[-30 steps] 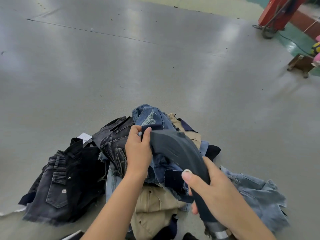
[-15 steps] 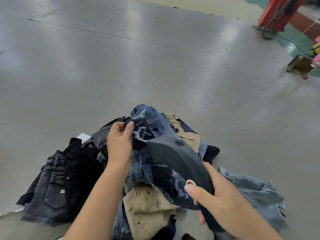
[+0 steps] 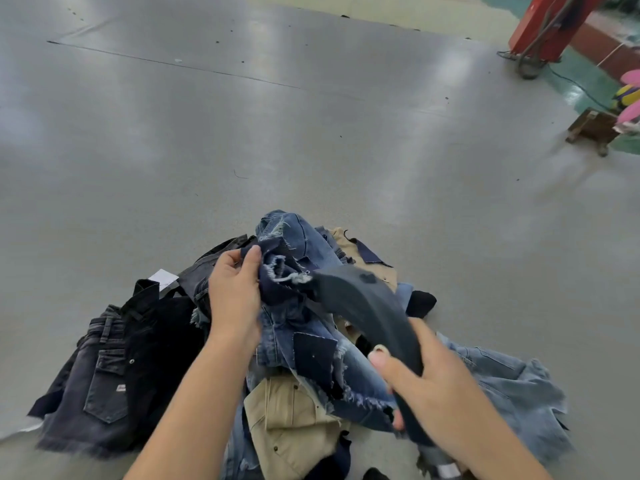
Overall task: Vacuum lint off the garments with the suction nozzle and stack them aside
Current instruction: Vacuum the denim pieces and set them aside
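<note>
A heap of garments lies on the grey floor in front of me. On top is a ripped blue denim garment (image 3: 304, 251) with frayed edges. My left hand (image 3: 235, 292) grips a dark fold of it at its left side. My right hand (image 3: 426, 375) holds the dark grey suction nozzle (image 3: 363, 299), whose wide mouth presses against the frayed denim just right of my left hand. Beneath the denim sits a khaki garment (image 3: 291, 420). The nozzle's lower end is hidden behind my right hand.
Black jeans (image 3: 114, 372) lie spread at the left with a white tag (image 3: 164, 278) above them. Light blue denim (image 3: 512, 393) lies at the right. A red column (image 3: 550, 26) and a small wooden stool (image 3: 592, 128) stand at the far right.
My left hand has shifted left and pulled the ripped denim up and out, exposing more of its frayed fabric. The nozzle has stayed against the denim in my right hand.
</note>
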Demonstrator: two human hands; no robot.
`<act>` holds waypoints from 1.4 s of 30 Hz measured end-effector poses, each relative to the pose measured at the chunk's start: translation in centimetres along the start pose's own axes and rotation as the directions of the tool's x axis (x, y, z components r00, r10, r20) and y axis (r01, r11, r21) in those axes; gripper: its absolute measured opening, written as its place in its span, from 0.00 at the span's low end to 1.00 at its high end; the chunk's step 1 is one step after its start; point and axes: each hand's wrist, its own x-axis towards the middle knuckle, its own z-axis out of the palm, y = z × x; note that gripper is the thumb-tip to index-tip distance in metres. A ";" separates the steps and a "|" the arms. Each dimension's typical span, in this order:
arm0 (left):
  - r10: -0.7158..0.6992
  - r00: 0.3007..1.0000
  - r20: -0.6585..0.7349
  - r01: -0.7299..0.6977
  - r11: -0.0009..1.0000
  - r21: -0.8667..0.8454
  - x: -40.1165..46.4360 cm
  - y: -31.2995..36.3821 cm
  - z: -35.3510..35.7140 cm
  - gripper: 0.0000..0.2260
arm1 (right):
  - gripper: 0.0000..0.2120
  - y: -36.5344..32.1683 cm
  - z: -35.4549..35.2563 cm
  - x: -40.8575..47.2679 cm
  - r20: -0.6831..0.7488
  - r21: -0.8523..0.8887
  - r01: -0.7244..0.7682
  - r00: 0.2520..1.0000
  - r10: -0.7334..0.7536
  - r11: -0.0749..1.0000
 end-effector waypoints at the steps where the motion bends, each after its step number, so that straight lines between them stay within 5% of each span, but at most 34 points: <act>1: -0.012 1.000 0.017 0.012 1.000 0.026 -0.2 0.0 0.1 0.05 | 0.07 0.0 -0.4 0.0 -0.042 0.017 -0.011 0.999 0.012 1.000; 6: -0.054 0.995 0.084 0.042 0.989 0.140 -1.7 -1.3 1.5 0.09 | 0.07 -1.3 -0.8 -0.1 -0.045 0.192 -0.013 0.999 0.022 0.981; 10: 0.018 0.991 0.132 -0.050 0.970 0.237 -2.0 -2.1 1.6 0.07 | 0.07 -1.7 0.9 0.2 0.056 0.145 0.019 0.998 -0.027 0.989; 14: 0.056 0.981 0.184 -0.109 0.949 0.295 -2.4 -2.4 1.7 0.07 | 0.05 -1.5 0.0 1.4 -0.080 0.098 -0.012 0.997 0.020 0.995; 17: 0.061 0.983 0.175 -0.110 0.952 0.284 -2.4 -2.4 1.8 0.07 | 0.05 -1.4 -1.5 1.1 -0.109 0.192 -0.056 0.991 0.078 0.980; 23: -0.017 0.996 0.091 -0.001 0.981 0.196 -1.3 -1.6 1.6 0.08 | 0.09 -1.5 -0.2 -0.9 0.145 0.143 -0.016 0.989 -0.005 0.990; 31: -0.043 0.996 0.083 0.022 0.971 0.238 -1.7 -1.6 1.5 0.07 | 0.09 -2.2 -1.0 0.1 -0.074 0.158 0.066 0.996 -0.055 0.985; 37: -0.123 0.989 0.082 0.115 0.988 0.101 -1.4 -0.4 1.3 0.16 | 0.12 -1.5 -0.3 -1.1 0.103 0.045 0.029 0.994 -0.033 0.999; 42: -0.152 0.976 0.159 0.119 0.973 0.200 -2.7 -1.1 2.0 0.07 | 0.08 -2.0 0.0 0.1 0.065 0.027 0.054 0.996 -0.055 0.998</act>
